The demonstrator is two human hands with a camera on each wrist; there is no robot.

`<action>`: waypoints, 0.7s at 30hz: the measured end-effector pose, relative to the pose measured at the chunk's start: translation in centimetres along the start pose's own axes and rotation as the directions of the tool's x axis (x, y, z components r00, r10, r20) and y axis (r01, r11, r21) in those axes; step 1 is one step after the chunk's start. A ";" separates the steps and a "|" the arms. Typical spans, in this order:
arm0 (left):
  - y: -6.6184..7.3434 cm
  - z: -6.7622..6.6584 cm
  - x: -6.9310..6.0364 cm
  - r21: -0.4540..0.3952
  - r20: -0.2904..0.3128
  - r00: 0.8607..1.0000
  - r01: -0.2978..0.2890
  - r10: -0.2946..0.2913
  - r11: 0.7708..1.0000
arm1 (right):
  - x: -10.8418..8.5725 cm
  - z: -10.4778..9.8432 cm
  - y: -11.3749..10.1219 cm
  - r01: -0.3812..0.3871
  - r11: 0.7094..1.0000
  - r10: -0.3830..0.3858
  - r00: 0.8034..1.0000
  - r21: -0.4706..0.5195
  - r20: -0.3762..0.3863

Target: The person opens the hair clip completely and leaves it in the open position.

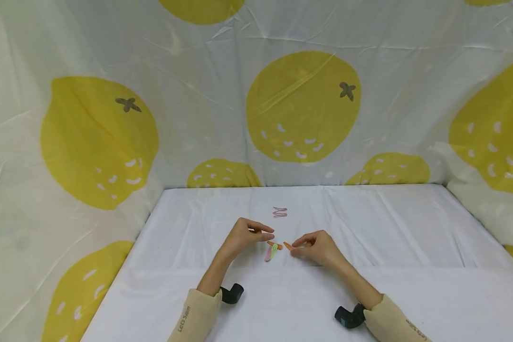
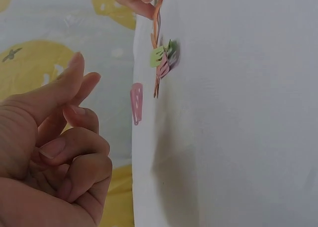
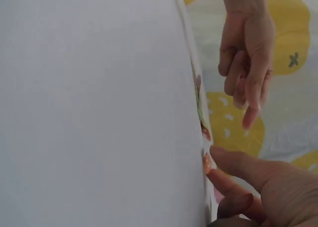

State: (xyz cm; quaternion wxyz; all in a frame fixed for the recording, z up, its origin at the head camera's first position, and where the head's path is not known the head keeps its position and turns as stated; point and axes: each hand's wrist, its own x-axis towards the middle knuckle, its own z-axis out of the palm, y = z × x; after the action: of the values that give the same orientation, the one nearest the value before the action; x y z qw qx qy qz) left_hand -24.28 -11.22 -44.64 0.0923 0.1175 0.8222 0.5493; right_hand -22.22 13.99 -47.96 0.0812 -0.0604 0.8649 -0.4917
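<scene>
"While our left hand hovers beyond and just left of the green clip, what could trip us up?"

"We hold nothing there: thumb and forefinger reach out, the rest curl loosely. If we dip carelessly, we could nudge the pink clip, just left of the green clip, or the loose orange clip by its far end, since all three seem to overlap."

"And on the right?"

"Right of the green clip, our right hand pinches a second orange clip in its fingertips. Something so slim could twist or slip from us, and swinging it leftward could scatter the cluster. We see the far pink clips well beyond the green clip, probably at less risk."

"Can we read any writing?"

"On our left sleeve, nearer us and left of the green clip, we read 'Lets', then a word starting with S, too small to trust. Our right sleeve, nearer and right of it, carries lettering we can't make out. We find no brand on the clips."
</scene>
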 end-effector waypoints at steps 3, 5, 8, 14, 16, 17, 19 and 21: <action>-0.1 0.3 -0.1 0.001 0.011 1.000 -0.011 0.011 1.000 | -0.2 0.4 -0.2 0.020 1.000 -0.020 0.999 -0.020 -0.032; -0.1 0.4 -0.1 0.005 0.016 1.000 -0.017 0.017 1.000 | -0.3 0.5 -0.2 0.027 0.999 -0.028 0.999 -0.030 -0.038; -0.2 0.7 -0.2 0.017 0.016 1.000 -0.021 0.021 1.000 | -0.3 0.5 -0.2 0.041 0.999 -0.042 0.999 -0.035 -0.022; -0.2 1.2 0.0 0.058 0.016 0.999 -0.037 0.036 0.998 | -0.4 0.0 -0.6 0.067 0.998 -0.068 0.997 0.014 0.042; -0.1 1.3 0.0 0.065 0.025 0.999 -0.041 0.040 0.997 | -0.4 -0.2 -0.8 0.071 0.997 -0.073 0.996 0.030 0.050; 0.0 1.3 0.0 0.063 0.029 0.999 -0.041 0.039 0.997 | -0.4 -0.2 -1.0 0.071 0.997 -0.073 0.996 0.035 0.051; 0.1 1.4 0.0 0.056 0.035 0.999 -0.041 0.039 0.998 | -0.5 -0.4 -1.2 0.079 0.996 -0.081 0.995 0.038 0.057; 0.2 1.4 0.0 0.039 0.044 0.998 -0.046 0.045 0.998 | -0.5 -0.5 -1.3 0.077 0.996 -0.079 0.995 0.041 0.062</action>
State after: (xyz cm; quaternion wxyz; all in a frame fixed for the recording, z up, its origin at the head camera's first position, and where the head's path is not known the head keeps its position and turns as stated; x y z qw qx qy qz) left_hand -23.82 -9.91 -45.03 0.0949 0.1497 0.8280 0.5319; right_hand -21.78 13.88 -46.52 0.0905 -0.1082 0.8492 -0.5089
